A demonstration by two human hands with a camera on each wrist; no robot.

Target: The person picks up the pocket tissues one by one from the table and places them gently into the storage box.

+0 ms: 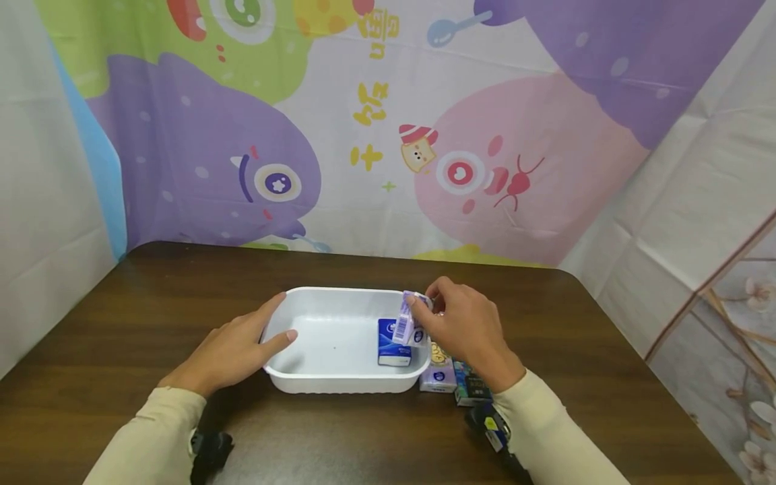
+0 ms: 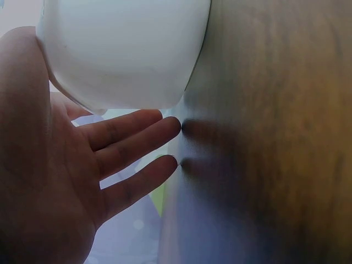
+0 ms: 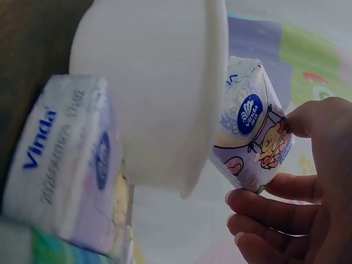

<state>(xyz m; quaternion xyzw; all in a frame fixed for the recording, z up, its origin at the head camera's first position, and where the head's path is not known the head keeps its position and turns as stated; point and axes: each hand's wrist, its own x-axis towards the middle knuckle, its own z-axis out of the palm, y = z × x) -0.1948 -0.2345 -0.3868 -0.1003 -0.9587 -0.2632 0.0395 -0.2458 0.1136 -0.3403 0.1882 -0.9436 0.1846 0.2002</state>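
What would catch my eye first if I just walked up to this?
Probably the bright cartoon backdrop behind the dark table, with its purple one-eyed creature and pink one. Next comes the white tub on the table, with a blue pack inside near its right end. Above that end, the person's right grip pinches a lilac pack.

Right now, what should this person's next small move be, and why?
Probably lower the held purple pack into the white tray, beside the blue pack. The right hand pinches it at the tray's right end, the blue pack already lies inside there, and the left hand at the opposite end may help steady the tray.
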